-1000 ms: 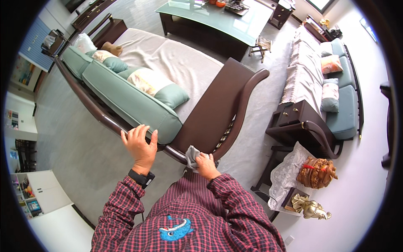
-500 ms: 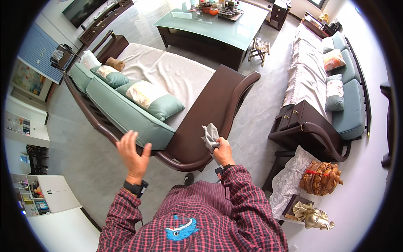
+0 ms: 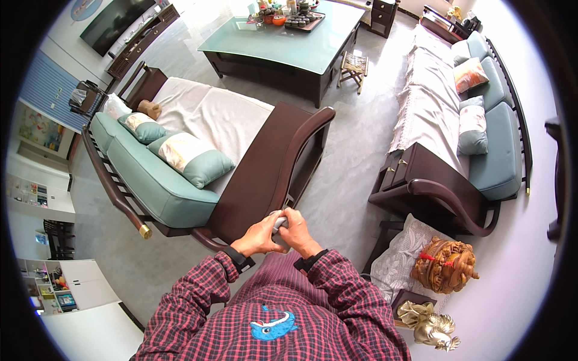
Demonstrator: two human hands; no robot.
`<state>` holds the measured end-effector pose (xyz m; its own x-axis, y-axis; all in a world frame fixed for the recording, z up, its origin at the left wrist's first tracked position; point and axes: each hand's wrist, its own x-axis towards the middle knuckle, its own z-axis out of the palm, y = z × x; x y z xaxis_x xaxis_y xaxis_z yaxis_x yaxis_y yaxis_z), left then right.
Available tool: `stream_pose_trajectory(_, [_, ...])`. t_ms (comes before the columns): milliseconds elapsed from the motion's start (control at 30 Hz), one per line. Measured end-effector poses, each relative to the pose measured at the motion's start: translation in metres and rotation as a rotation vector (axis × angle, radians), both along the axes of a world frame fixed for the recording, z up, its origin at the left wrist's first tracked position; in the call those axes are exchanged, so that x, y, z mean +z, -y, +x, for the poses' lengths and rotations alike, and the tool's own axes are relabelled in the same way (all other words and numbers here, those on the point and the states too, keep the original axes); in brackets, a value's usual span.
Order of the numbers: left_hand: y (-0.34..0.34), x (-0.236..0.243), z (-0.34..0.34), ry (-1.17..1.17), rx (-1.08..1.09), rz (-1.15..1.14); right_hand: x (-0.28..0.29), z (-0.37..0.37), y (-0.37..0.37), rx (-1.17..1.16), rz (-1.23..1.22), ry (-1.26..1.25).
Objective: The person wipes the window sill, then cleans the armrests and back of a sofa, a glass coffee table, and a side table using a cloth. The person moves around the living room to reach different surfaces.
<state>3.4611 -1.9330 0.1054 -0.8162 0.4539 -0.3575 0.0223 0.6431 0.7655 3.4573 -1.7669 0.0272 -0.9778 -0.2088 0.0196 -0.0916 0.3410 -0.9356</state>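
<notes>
A bunched grey cloth (image 3: 279, 225) is gripped between my two hands, in front of my body. My left hand (image 3: 260, 233) curls round it from one side, its fingers partly hidden by the cloth and the other hand. From the opposite side my right hand (image 3: 297, 231) closes on the same cloth. Just beyond my hands is the dark brown wooden end (image 3: 256, 174) of the near sofa, with its curved armrest (image 3: 299, 144). Both wrists wear black bands.
The left sofa carries green cushions (image 3: 201, 165) and a pale cover (image 3: 214, 108). Ahead stands a glass-topped table (image 3: 259, 45) with a tea tray; a small folding stool (image 3: 353, 72) is beside it. Another sofa (image 3: 430, 171) runs along the right. Nearer are a carved wooden ornament (image 3: 445, 265) and a golden figurine (image 3: 435, 331).
My left hand, formerly apart and spread, has come over to the cloth. My right hand has drawn back toward my body with the cloth, which is now bunched up. My view has shifted.
</notes>
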Motion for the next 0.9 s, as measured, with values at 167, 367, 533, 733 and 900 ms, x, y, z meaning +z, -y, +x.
stream_pose_trajectory(167, [0.017,-0.039,-0.007,-0.076,0.273,-0.151,-0.005,-0.012,-0.01,0.224,-0.338,0.317])
stream_pose_trajectory(367, [0.021,-0.122,-0.031,-0.252,0.675,-0.109,-0.046,-0.041,-0.08,0.048,0.0,0.265])
stream_pose_trajectory(533, [-0.01,-0.171,-0.068,-0.118,0.546,-0.187,-0.064,-0.046,-0.165,-0.185,0.196,0.38])
stream_pose_trajectory(733, [-0.057,-0.191,-0.152,-0.194,0.479,-0.382,-0.061,-0.056,-0.199,-0.376,0.223,0.55])
stream_pose_trajectory(900, [-0.09,-0.193,-0.273,-0.393,0.336,-0.502,-0.059,-0.076,-0.186,-0.385,0.171,0.571])
